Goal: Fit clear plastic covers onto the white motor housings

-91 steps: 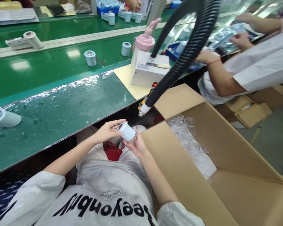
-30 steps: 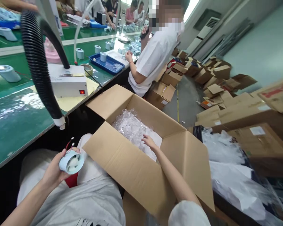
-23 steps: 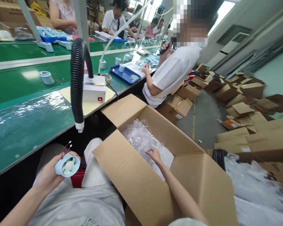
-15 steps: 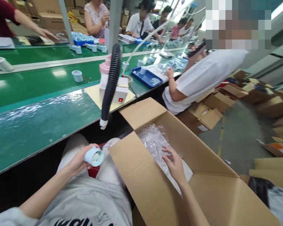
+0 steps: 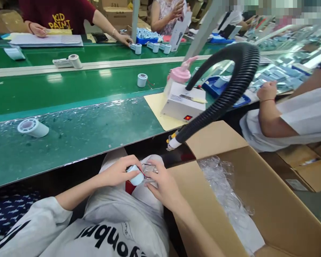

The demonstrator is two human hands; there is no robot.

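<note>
Head view shows us over our lap: our left hand (image 5: pixel 115 173) grips a small pale-blue plastic cylinder (image 5: pixel 136 176). Our right hand (image 5: pixel 162 184) pinches a small clear plastic piece (image 5: pixel 149 172) just beside its open end, next to the open brown cardboard box (image 5: pixel 270 210).

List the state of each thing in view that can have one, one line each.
left hand: gripping the pale blue cylinder
right hand: holding a clear plastic piece beside the cylinder
cardboard box: flaps open, clear plastic parts inside
white machine: red light lit
black hose: bent over, nozzle pointing down
white cylinder on the table: lying on its side
</note>
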